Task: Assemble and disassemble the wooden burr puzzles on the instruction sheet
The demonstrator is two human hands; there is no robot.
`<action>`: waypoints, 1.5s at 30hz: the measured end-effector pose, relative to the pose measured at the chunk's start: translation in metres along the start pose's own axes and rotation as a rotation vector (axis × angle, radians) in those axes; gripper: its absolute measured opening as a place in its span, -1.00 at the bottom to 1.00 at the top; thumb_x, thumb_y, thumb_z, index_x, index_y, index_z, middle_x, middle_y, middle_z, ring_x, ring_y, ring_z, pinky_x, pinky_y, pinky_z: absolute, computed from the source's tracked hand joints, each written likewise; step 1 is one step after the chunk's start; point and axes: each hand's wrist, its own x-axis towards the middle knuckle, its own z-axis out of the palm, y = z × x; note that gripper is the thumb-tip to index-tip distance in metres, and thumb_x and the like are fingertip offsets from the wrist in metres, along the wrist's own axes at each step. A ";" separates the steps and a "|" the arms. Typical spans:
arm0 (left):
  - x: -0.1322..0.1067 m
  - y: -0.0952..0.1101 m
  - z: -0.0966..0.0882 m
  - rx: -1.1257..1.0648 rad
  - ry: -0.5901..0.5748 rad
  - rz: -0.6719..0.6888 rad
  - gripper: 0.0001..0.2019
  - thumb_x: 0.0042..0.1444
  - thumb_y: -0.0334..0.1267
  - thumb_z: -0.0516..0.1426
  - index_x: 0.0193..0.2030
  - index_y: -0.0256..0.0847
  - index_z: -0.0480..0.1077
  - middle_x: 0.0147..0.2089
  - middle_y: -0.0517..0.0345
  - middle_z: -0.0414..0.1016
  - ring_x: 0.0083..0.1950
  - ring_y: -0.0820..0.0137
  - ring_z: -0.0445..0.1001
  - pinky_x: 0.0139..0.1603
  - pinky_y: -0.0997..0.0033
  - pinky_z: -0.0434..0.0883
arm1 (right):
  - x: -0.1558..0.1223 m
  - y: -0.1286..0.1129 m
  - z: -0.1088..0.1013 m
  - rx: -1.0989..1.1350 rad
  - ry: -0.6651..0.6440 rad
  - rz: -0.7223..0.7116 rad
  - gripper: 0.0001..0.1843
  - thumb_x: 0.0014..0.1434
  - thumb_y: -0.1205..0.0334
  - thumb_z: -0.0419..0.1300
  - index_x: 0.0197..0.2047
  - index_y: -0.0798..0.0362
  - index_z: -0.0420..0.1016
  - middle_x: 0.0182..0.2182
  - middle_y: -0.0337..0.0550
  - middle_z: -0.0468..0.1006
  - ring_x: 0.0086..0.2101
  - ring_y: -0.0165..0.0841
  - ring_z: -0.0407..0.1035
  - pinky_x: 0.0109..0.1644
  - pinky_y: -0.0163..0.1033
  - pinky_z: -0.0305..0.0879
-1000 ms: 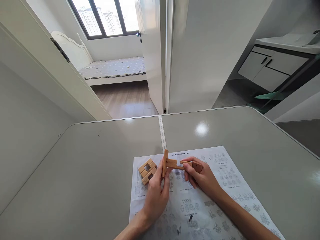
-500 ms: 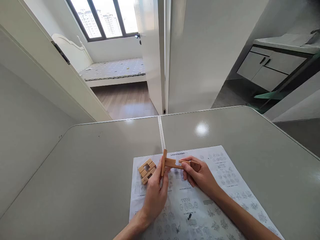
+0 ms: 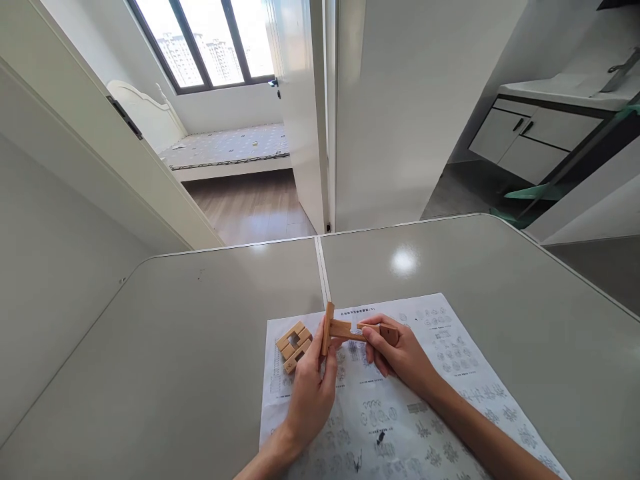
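My left hand [image 3: 316,377] is closed around an upright wooden puzzle piece [image 3: 328,328], its fingers and thumb on either side. A second, notched wooden puzzle piece [image 3: 369,333] reaches sideways from it to my right hand [image 3: 393,345], which pinches its right end between thumb and fingers. The two pieces meet at the left hand; whether they interlock there I cannot tell. Beside my left hand several more wooden pieces [image 3: 294,341] lie grouped on a printed sheet [image 3: 370,400], partly hidden by the fingers. Both hands are held above the sheet.
The sheet shows small line diagrams and rests on a grey table [image 3: 150,373] with a white rim and a centre seam [image 3: 321,270]. Past the table stand an open door [image 3: 295,100], a bed [image 3: 235,145] and a sink cabinet [image 3: 535,137].
The view has shifted slightly, so the scene sits a little lower. Both hands keep the same hold on the wooden pieces, with hardly any visible movement.
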 end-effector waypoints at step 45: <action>0.000 0.006 -0.001 -0.015 -0.058 -0.004 -0.42 0.52 -0.13 -0.01 0.61 -0.13 0.09 0.14 -0.01 0.69 0.02 0.23 0.61 0.20 0.21 0.52 | 0.000 -0.003 -0.002 0.012 -0.030 0.008 -0.49 0.34 -0.29 0.27 -0.09 0.04 0.48 -0.55 -0.30 0.53 -0.71 -0.51 0.23 -0.67 -0.39 0.06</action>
